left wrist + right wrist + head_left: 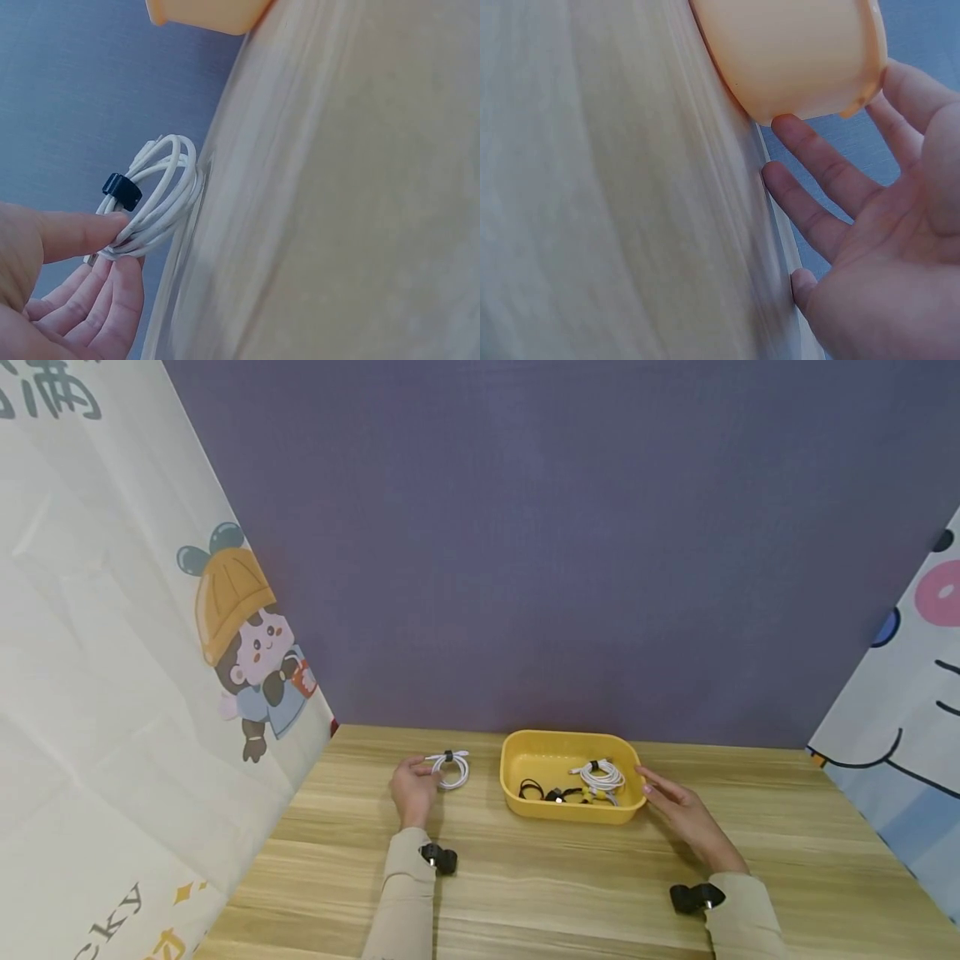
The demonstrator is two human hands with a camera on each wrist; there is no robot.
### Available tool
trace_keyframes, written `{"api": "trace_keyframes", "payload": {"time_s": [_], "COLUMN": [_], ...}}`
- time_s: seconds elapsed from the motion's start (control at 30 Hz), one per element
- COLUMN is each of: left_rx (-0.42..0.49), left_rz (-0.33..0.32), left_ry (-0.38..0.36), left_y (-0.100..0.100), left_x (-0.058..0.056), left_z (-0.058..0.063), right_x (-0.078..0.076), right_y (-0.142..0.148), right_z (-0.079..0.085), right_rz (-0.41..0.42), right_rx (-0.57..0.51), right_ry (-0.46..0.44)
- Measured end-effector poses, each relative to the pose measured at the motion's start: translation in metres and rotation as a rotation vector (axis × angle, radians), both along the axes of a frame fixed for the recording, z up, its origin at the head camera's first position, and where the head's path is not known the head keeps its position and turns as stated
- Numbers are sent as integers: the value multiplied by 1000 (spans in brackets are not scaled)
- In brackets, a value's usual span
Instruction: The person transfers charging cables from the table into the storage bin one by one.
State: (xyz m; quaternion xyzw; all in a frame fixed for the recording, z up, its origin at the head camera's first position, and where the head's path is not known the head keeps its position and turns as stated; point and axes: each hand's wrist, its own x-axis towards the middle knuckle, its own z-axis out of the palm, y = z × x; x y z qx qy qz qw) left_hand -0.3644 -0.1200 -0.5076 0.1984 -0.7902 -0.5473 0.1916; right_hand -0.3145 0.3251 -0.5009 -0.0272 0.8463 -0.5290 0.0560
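Observation:
My left hand [415, 791] pinches a coiled white cable [161, 199] between thumb and fingers. A black strap [121, 192] binds the coil, which is left of the yellow bin in the head view. At the bin's right end, my right hand [686, 817] has its fingers spread, with fingertips right at the wall and rim of the yellow bin [551, 811]. Inside the bin lie another coiled white cable [604, 775] with a black tie, a thin black loop [531, 788] and small black and yellow pieces along the front side.
The wooden table [525, 877] reaches back to a dark purple-grey panel [525, 543]. A white sheet with a cartoon figure [255, 652] borders the left side, and another printed sheet [900, 710] borders the right. Each wrist wears a small black camera.

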Motion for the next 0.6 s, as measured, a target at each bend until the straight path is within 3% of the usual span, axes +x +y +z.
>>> {"api": "trace_keyframes", "payload": {"time_s": [0.6], "left_rx": [55], "left_rz": [-22], "left_ry": [4], "left_y": [2], "left_x": [3], "left_z": [10], "right_x": [-1], "right_y": [-1], "right_z": [0], "right_rz": [-15], "right_rx": [3], "right_ry": [0]}}
